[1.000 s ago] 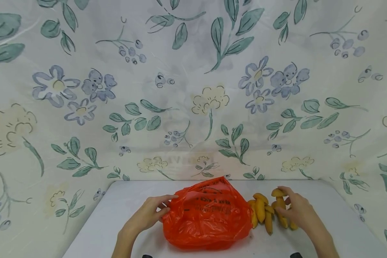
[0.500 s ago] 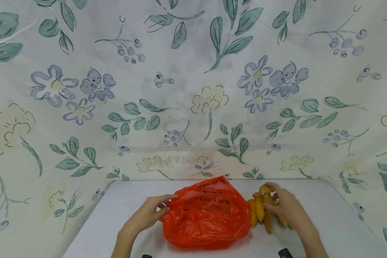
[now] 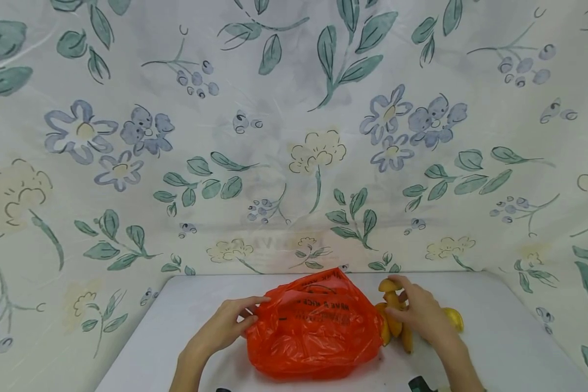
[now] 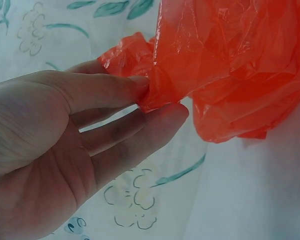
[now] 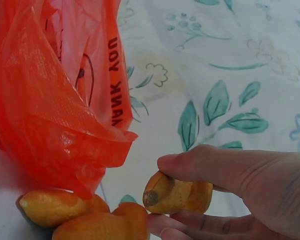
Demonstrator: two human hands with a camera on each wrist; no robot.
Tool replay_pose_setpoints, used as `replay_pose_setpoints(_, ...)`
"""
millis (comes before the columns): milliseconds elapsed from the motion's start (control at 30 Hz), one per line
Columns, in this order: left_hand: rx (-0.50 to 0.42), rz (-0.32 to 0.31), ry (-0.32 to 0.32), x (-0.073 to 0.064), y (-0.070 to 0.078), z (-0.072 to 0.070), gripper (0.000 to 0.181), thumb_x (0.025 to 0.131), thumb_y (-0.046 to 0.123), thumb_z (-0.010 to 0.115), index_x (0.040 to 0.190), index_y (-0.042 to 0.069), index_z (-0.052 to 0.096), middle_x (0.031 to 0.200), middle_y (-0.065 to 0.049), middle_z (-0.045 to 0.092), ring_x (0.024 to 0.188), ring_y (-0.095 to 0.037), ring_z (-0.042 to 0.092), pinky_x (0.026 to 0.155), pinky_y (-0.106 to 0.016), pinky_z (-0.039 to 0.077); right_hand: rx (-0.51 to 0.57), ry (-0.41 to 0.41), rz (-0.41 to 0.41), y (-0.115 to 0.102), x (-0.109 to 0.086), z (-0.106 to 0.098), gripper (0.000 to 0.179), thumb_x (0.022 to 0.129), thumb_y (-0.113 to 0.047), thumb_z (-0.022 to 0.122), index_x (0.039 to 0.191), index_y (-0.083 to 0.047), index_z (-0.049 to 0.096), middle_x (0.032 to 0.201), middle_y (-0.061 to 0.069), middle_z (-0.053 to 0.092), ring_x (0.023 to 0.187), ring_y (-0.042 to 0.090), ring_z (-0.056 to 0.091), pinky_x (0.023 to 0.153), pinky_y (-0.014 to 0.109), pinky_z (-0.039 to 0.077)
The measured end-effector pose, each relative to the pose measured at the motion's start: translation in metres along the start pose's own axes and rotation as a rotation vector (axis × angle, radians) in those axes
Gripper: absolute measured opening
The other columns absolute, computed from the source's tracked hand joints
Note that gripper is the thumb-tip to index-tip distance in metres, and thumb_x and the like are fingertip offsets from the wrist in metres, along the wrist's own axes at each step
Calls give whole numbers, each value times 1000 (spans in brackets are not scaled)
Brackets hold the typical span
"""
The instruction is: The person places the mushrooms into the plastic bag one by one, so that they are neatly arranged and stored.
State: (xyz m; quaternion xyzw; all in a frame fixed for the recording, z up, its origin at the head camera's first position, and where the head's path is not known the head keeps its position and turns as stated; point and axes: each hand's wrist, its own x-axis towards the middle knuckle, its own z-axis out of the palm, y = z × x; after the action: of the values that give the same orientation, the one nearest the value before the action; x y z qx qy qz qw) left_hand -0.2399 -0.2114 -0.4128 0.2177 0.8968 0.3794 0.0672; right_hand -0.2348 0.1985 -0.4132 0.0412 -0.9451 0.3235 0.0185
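A crinkled red plastic bag [image 3: 313, 332] with black lettering rests on the white table. My left hand [image 3: 229, 325] pinches the bag's left edge between thumb and fingers; in the left wrist view the bag's thin film [image 4: 152, 90] lies between them. My right hand [image 3: 423, 314] holds a yellow mushroom [image 3: 390, 286] upright near the bag's right side. Seen by the right wrist camera, the held mushroom [image 5: 177, 195] shows its stem end between thumb and fingers. More yellow mushrooms [image 5: 105, 225] lie just below it against the bag. The bag's contents are hidden.
A shiny yellow rounded thing [image 3: 453, 319] shows behind my right wrist, partly covered. Dark device ends [image 3: 418, 384] poke in at the bottom edge. A flower-patterned cloth [image 3: 318, 218] hangs behind the white table [image 3: 509, 326].
My right hand has moved left with the mushroom, from the right of the pile to beside the bag. The yellow rounded thing has come into view. My left hand and the bag stay put.
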Motion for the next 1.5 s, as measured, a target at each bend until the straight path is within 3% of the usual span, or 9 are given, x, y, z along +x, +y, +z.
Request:
replay_pose_setpoints(267, -3, 2, -2, 0, 0, 1, 42, 93, -2, 59, 131, 14, 62, 112, -11, 70, 91, -21, 67, 63, -23, 60, 3, 5, 8, -6, -1, 1, 70, 82, -25, 79, 142, -16, 45, 113, 8, 64, 89, 18, 58, 67, 28, 56)
replay_pose_setpoints(533, 5, 2, 1, 1, 0, 2, 42, 92, -3, 59, 131, 14, 62, 113, -10, 70, 92, -21, 67, 63, -23, 60, 6, 13, -21, -15, 2, 3, 70, 83, -23, 79, 143, -15, 45, 120, 8, 63, 97, 20, 60, 74, 34, 59)
replay_pose_setpoints(733, 11, 10, 2, 3, 0, 1, 41, 92, -3, 59, 130, 13, 63, 112, -11, 70, 90, -20, 67, 63, -23, 60, 7, 19, -22, -24, 7, 5, 69, 81, -22, 80, 141, -16, 47, 111, 7, 63, 90, 19, 58, 68, 29, 57)
replay_pose_setpoints(933, 17, 25, 12, 5, 1, 1, 42, 92, -4, 59, 130, 12, 63, 112, -12, 70, 90, -21, 67, 63, -22, 59, 11, 27, -41, -33, 9, 8, 67, 82, -21, 80, 140, -17, 47, 116, 7, 63, 96, 23, 60, 71, 32, 58)
replay_pose_setpoints(1267, 20, -3, 4, 7, 2, 2, 43, 92, -3, 60, 131, 13, 62, 112, -11, 70, 92, -21, 67, 64, -24, 60, 37, 7, -62, -41, 9, 20, 67, 80, -20, 81, 138, -20, 48, 103, 6, 63, 78, 15, 57, 65, 27, 56)
replay_pose_setpoints(1500, 8, -8, -4, 3, 0, 1, 41, 92, -3, 59, 131, 12, 62, 111, -10, 70, 91, -21, 66, 63, -24, 60, 11, 3, -113, -53, 11, 32, 67, 78, -24, 83, 137, -21, 51, 102, 2, 65, 87, 16, 59, 67, 29, 52)
